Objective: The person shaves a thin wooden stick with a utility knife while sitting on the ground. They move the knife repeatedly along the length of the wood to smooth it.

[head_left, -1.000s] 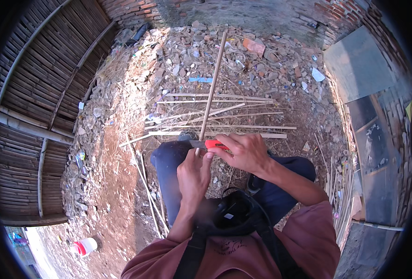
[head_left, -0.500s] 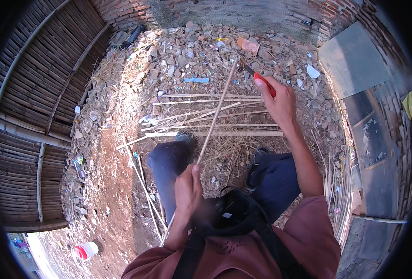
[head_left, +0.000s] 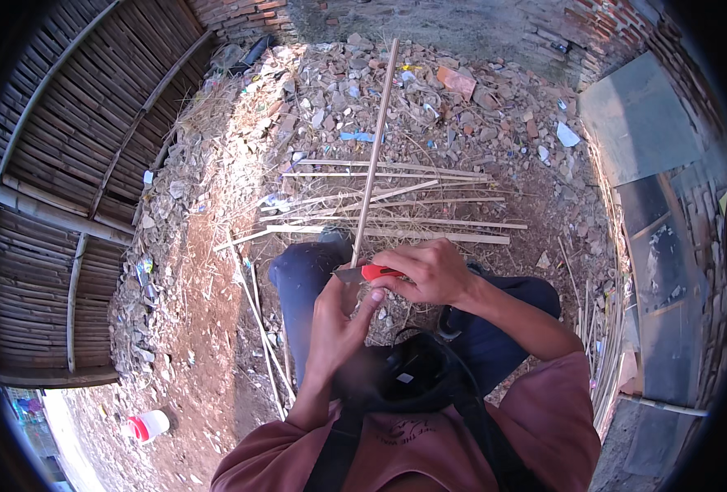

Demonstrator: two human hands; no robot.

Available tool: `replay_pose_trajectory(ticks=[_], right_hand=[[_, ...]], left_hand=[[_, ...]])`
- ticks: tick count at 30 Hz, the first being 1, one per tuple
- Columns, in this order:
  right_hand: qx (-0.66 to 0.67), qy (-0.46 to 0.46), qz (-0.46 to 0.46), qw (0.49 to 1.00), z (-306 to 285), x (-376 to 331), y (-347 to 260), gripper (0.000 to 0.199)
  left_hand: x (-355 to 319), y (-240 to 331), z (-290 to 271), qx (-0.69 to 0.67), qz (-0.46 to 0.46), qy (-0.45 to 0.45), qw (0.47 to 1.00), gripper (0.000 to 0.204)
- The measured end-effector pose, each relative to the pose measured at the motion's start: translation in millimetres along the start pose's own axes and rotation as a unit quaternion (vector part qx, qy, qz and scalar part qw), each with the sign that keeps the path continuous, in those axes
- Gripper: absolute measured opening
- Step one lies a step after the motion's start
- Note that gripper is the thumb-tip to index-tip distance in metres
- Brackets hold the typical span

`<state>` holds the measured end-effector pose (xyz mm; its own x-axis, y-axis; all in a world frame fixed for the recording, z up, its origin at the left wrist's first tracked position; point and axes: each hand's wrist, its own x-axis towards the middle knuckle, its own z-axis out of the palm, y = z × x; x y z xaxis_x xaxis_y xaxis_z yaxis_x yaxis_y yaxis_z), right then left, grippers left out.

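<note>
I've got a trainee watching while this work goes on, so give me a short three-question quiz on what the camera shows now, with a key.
1. Which grip holds the red-handled knife?
2. True or false: the white and red container lies at the right of the picture.
3. Choose one. From the left grip, the visible length of the long thin strip runs toward:
A) the right edge
B) the lower edge
C) the upper edge

Key:
1. The right grip.
2. False; the white and red container lies at the lower left.
3. C
</note>
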<state>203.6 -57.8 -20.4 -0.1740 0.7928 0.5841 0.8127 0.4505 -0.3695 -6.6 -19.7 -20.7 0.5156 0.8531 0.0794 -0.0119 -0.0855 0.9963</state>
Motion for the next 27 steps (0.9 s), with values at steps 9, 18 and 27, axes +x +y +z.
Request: replay_pose_trajectory(ticks=[9, 18, 27], right_hand=[[-0.016, 0.003, 0.036, 0.999, -1, 5, -6, 0.02], [0.018, 0.014, 0.034, 0.999, -1, 5, -2, 0.021], [0.041, 0.022, 0.019, 0.999, 2, 3, 1, 0.025]], left_hand=[[7, 6, -10, 0.107, -0.034, -0.003, 0.994, 0.031], [13, 5, -13, 0.051, -0.062, -0.004, 0.997, 0.033], [15, 13, -10, 0.02, -0.069, -0.035, 0.997, 0.021]])
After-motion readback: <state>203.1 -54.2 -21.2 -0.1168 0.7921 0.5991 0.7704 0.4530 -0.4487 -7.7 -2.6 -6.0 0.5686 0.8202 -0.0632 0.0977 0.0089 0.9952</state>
